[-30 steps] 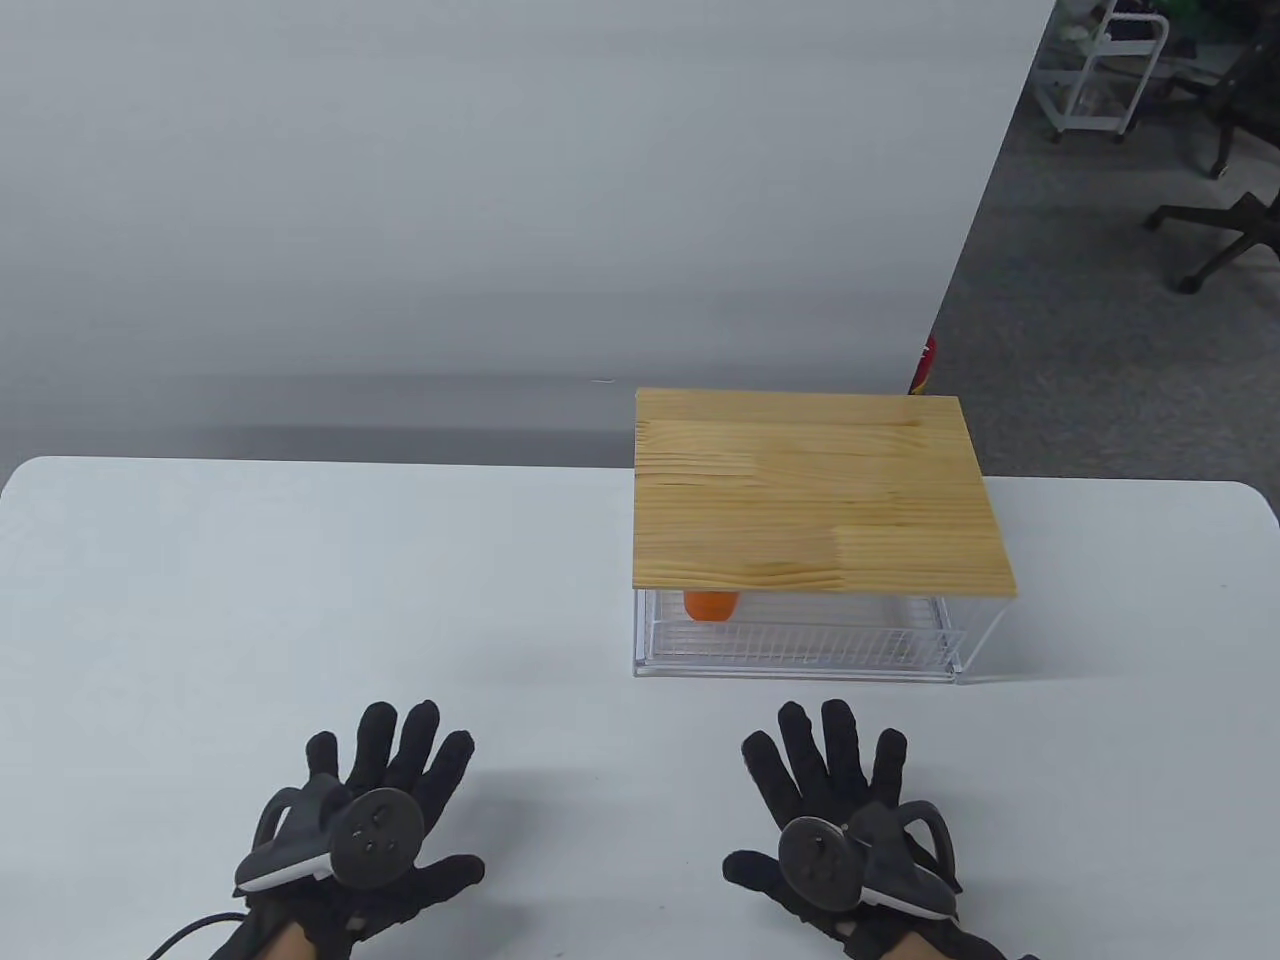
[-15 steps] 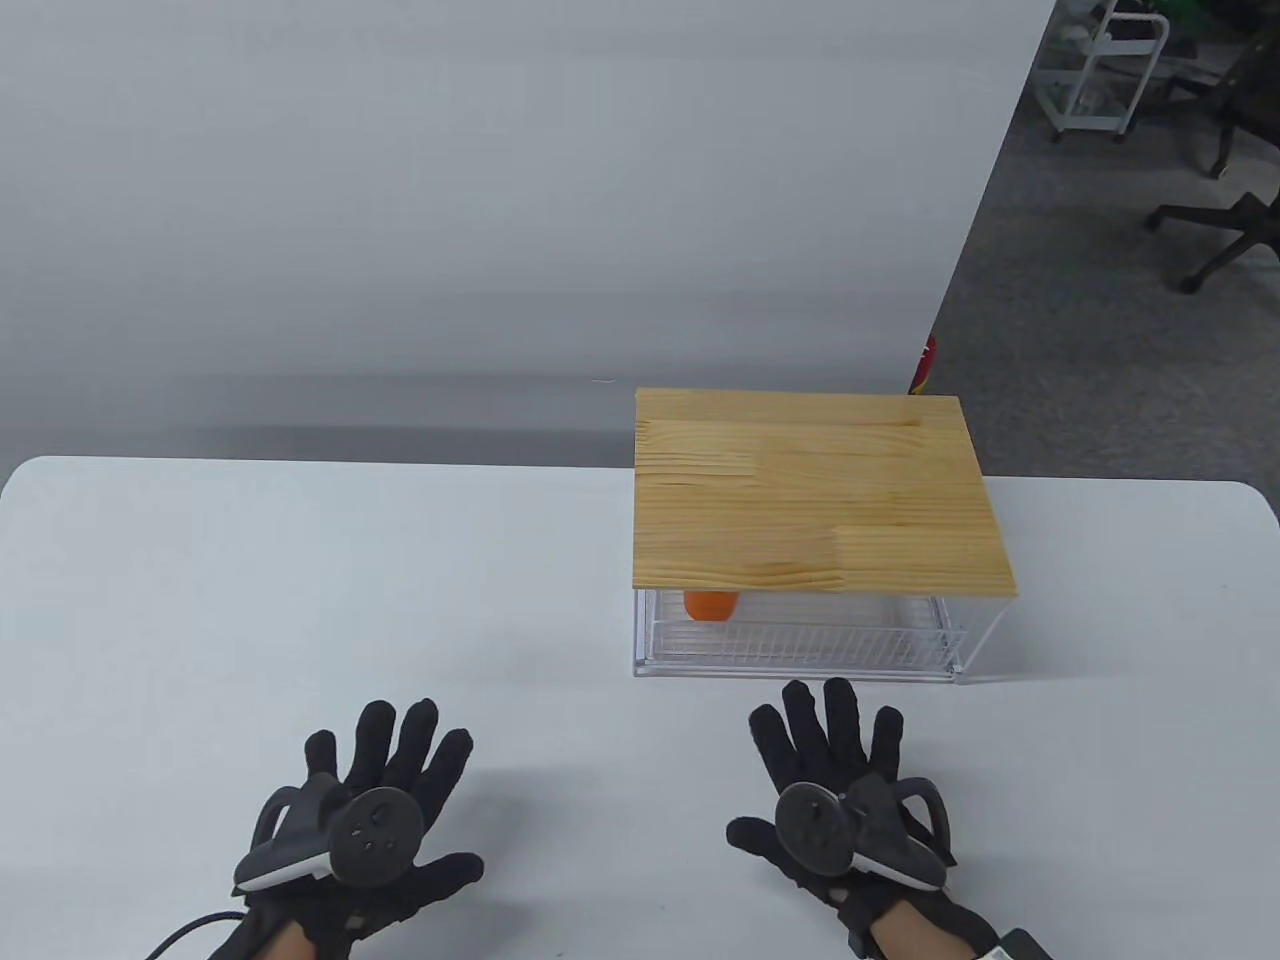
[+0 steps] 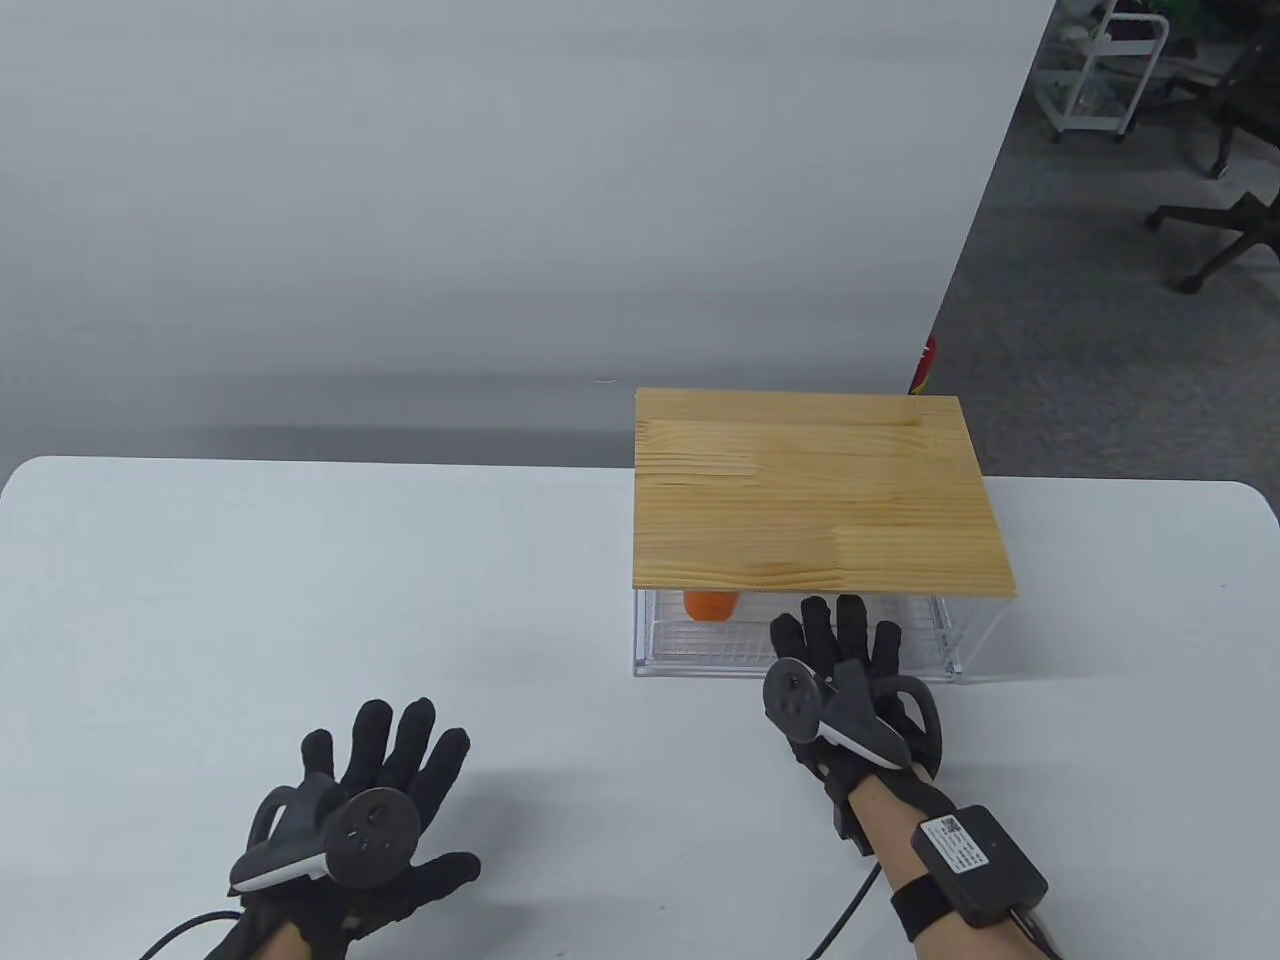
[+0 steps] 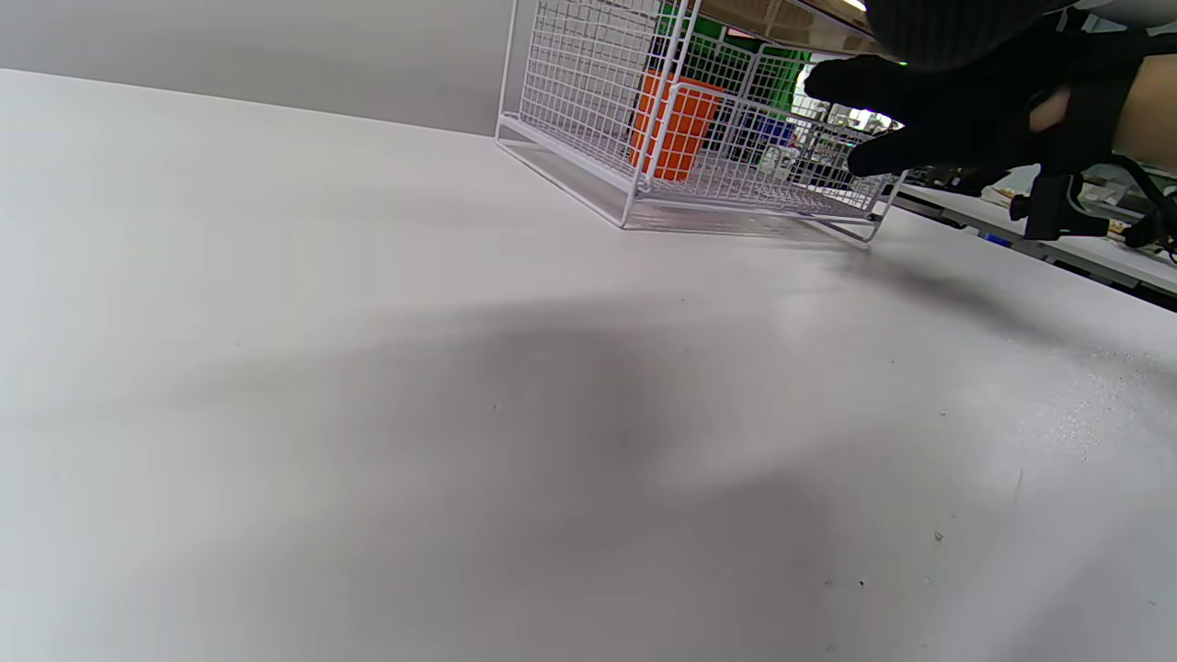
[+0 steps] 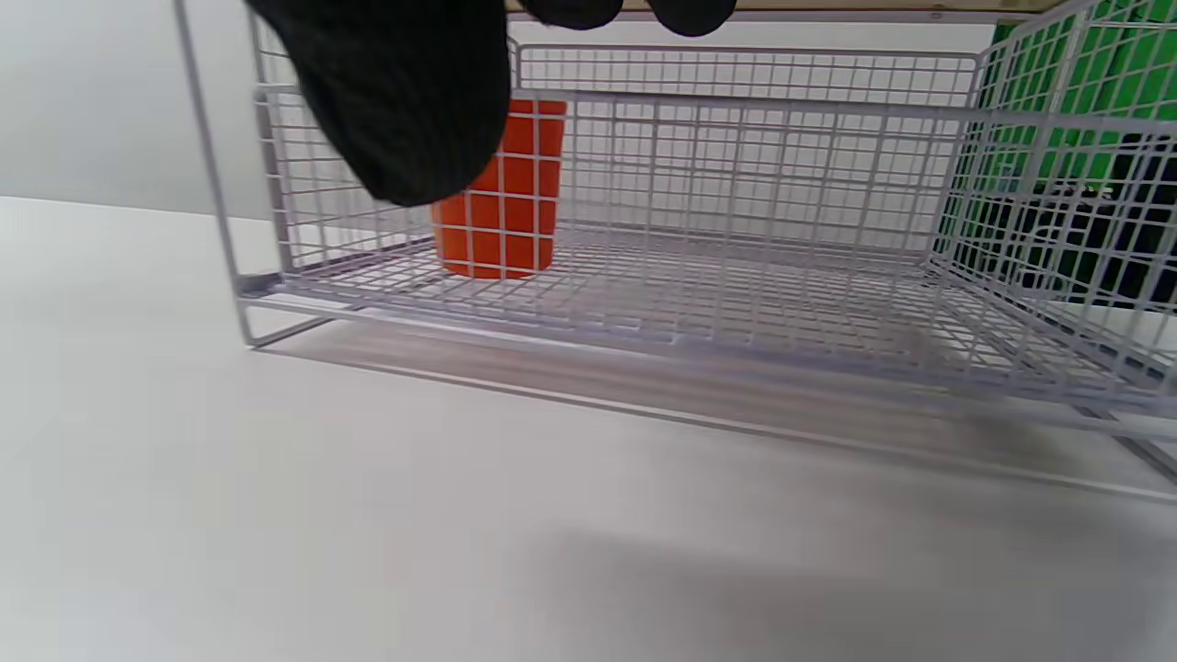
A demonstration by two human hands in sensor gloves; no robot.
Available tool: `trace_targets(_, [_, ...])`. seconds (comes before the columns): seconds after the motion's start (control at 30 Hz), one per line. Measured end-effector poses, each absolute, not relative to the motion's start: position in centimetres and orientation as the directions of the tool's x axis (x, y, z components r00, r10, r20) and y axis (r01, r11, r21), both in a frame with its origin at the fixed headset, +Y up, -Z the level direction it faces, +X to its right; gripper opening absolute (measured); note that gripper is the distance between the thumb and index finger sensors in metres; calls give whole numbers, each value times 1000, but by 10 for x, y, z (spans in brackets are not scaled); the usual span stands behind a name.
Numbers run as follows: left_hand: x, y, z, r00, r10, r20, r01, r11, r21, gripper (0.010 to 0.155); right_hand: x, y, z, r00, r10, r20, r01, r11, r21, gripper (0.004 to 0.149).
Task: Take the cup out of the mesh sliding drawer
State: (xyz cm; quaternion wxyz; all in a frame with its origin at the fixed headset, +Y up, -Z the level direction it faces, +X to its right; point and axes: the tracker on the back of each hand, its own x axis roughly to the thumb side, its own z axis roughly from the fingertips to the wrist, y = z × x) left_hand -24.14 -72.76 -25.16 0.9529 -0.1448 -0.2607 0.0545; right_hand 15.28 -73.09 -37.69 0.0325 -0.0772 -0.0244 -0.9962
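Cup (image 3: pixel 711 605) stood upright inside the closed mesh drawer (image 3: pixel 800 640), just left of my right hand (image 3: pixel 835 680), its fingers (image 3: pixel 850 625) spread at the drawer front. Left hand (image 3: pixel 365 815) lay splayed on the counter (image 3: pixel 300 600).

left hand (image 3: pixel 365 830): flat, fingers (image 3: pixel 400 735) spread | right hand (image 3: pixel 845 690): extended forward, fingers (image 3: pixel 850 625) open

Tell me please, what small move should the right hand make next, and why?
Probably hook the right hand fingers over the mesh drawer front rim and pull it toward the person. The orange cup stands upright inside, at the drawer's left, under the wooden top, and the drawer looks closed.
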Motion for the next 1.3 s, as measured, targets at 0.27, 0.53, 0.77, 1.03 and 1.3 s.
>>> trace_targets(0.27, [-245,-727,-252,860,187,475,-38,951,-306,98,153,-734,-407,-993,-106,59,109,-993,41,59])
trace_targets(0.53, [-246,-726,-253,864,180,471,-33,952,-303,98,154,-734,-423,-996,-83,20,84,-996,12,46])
trace_targets(0.77, [-247,-727,-254,869,172,464,-21,949,-314,98,154,-736,-430,-998,-59,-4,59,-998,3,32])
trace_targets(1.03, [-247,-727,-255,870,176,460,-22,947,-322,98,155,-733,-430,-998,-60,-1,60,-998,-15,29])
trace_targets(1.3, [-248,-728,-255,873,179,454,-24,945,-326,98,155,-732,-429,-997,-76,-3,76,-997,-31,29])
